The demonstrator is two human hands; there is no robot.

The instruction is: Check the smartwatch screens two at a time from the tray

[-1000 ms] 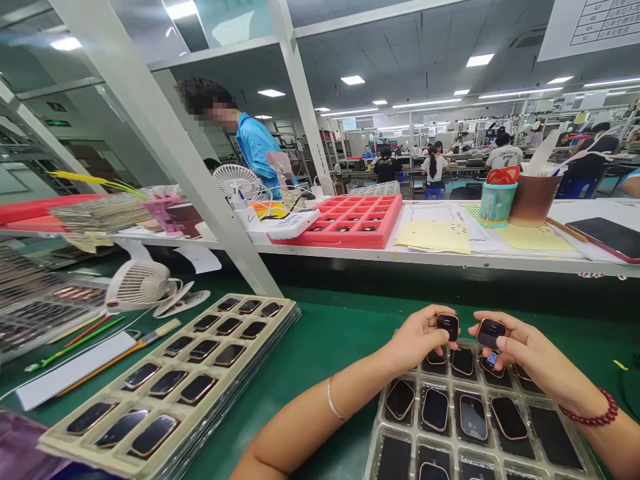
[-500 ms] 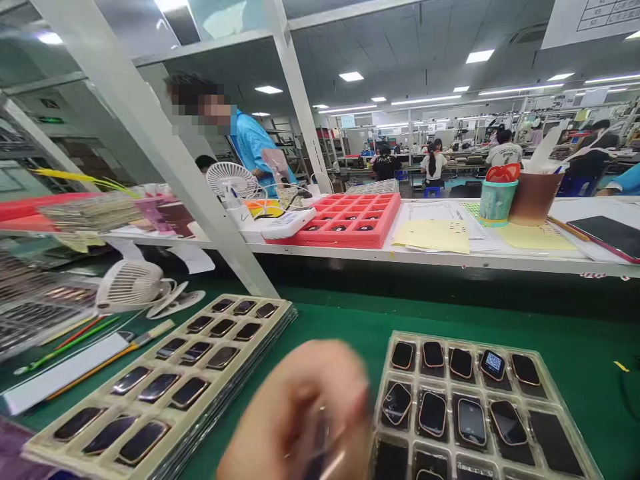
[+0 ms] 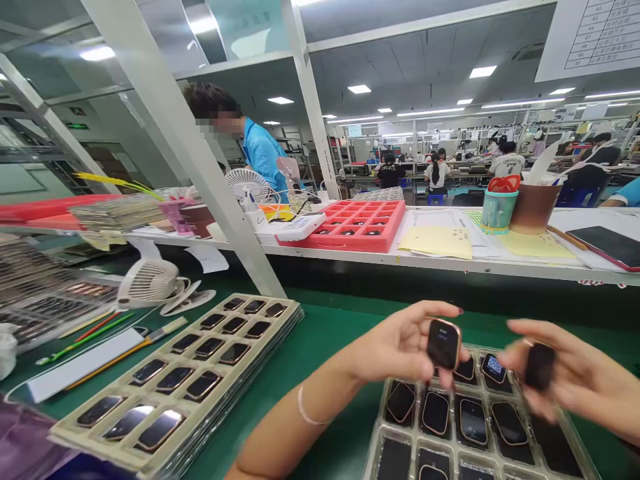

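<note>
My left hand [image 3: 407,343] holds a gold-rimmed watch [image 3: 444,344] upright between thumb and fingers, its dark screen showing small text. To its right, my right hand [image 3: 565,367] has a second dark watch [image 3: 540,366] in its fingers, slightly blurred. Both hands are above the back part of a clear plastic tray [image 3: 375,437] at the lower right. Watches lie in its compartments, one showing a lit QR-like code [image 3: 495,367]. On the left, a stack of beige trays [image 3: 250,363] carries rows of dark-screened watches.
A shelf [image 3: 440,261] crosses behind the bench, bearing a red foam tray [image 3: 395,227], papers, cups and a phone [image 3: 607,243]. A slanted white post [image 3: 200,160], a small fan [image 3: 150,283] and a brush [image 3: 165,329] are at left. A person in blue [image 3: 265,157] stands beyond.
My left hand has moved right and away from me, from the lower middle to over the clear tray. My right hand has come into view holding a watch. The camera view has shifted slightly.
</note>
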